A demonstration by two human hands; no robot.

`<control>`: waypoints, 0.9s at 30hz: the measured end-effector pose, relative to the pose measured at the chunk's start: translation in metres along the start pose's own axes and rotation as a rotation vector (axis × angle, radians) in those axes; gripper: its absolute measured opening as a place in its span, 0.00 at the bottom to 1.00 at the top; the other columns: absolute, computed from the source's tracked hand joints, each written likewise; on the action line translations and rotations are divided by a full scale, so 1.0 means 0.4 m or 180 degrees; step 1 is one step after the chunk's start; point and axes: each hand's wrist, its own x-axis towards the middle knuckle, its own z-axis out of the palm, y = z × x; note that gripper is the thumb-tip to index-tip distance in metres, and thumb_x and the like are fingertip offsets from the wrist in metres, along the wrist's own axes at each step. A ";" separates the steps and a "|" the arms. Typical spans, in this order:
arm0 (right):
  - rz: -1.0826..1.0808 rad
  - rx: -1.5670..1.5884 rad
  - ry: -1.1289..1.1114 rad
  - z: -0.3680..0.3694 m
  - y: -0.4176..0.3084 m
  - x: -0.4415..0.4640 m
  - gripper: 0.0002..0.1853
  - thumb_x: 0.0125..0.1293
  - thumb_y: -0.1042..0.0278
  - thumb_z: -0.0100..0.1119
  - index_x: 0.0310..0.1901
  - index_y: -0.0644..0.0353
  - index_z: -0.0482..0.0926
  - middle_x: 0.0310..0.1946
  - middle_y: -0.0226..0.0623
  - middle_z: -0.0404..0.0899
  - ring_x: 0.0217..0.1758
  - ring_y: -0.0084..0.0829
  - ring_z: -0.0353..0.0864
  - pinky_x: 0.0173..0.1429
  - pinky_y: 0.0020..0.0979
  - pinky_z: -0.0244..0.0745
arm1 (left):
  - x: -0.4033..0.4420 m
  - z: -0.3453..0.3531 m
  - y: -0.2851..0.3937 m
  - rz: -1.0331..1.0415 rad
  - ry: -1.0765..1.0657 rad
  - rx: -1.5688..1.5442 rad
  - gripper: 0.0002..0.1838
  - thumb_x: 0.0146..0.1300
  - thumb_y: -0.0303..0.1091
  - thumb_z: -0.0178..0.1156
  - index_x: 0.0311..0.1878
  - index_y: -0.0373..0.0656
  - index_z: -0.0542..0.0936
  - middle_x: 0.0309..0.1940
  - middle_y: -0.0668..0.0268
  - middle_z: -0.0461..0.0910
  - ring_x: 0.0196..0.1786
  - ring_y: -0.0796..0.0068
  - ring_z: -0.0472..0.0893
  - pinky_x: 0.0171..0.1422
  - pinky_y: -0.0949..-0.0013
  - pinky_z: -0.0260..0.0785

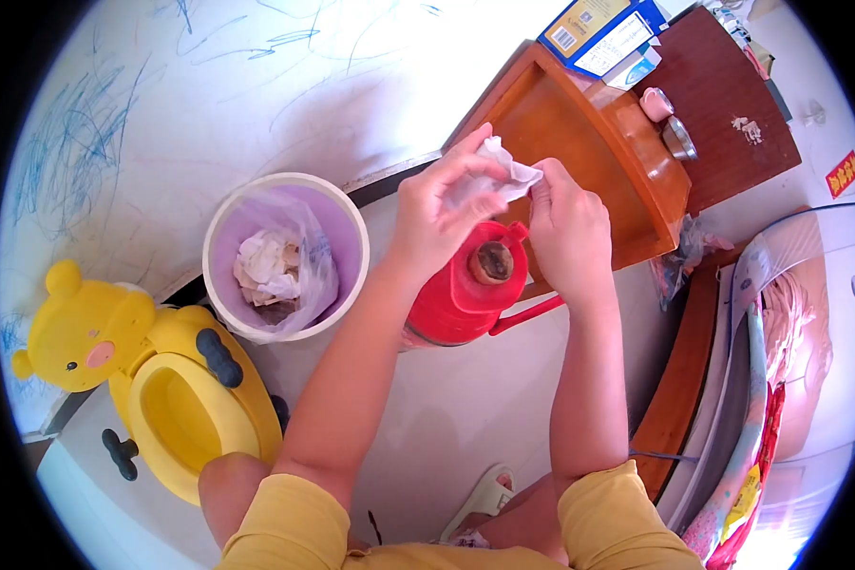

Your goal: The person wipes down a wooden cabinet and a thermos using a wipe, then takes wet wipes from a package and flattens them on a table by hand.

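A crumpled white tissue (pixel 513 174) is stretched between my two hands, above a red thermos flask (pixel 461 294) with a brown stopper (pixel 491 263). My left hand (pixel 451 204) is curled around the tissue's left part, fingers bent and thumb below. The fingers of my right hand (pixel 568 228) pinch the tissue's right end. The thermos stands upright on the floor below my hands, its handle pointing to the right.
Left of the thermos stands a purple bin (pixel 353 242) with a plastic bag and used paper inside. A yellow bear-shaped potty (pixel 176 399) is at the left. Behind are an orange-brown wooden cabinet (pixel 579 142) and boxes (pixel 603 33). A bed stands at the right.
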 end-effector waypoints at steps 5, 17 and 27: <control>-0.0113 0.0051 0.0173 -0.002 -0.020 -0.015 0.07 0.69 0.68 0.48 0.33 0.59 0.71 0.22 0.43 0.79 0.27 0.46 0.81 0.31 0.44 0.74 | 0.000 0.021 0.049 -0.0313 0.0191 0.0331 0.09 0.54 0.24 0.69 0.38 0.37 0.80 0.52 0.55 0.81 0.48 0.71 0.82 0.51 0.71 0.74; 0.0229 0.0042 -0.0143 -0.014 -0.012 0.000 0.11 0.73 0.63 0.46 0.34 0.59 0.73 0.22 0.43 0.80 0.28 0.46 0.81 0.34 0.44 0.76 | -0.034 -0.017 -0.010 -0.0395 0.0670 0.0302 0.12 0.56 0.18 0.64 0.44 0.36 0.85 0.37 0.62 0.86 0.39 0.80 0.82 0.45 0.77 0.75; -0.0076 -0.0003 0.0058 -0.012 -0.029 -0.021 0.09 0.71 0.67 0.48 0.33 0.60 0.72 0.20 0.43 0.78 0.25 0.45 0.80 0.30 0.42 0.74 | 0.028 0.034 0.074 -0.0332 0.0567 -0.0076 0.11 0.57 0.14 0.59 0.41 0.35 0.85 0.38 0.61 0.86 0.38 0.77 0.84 0.43 0.76 0.79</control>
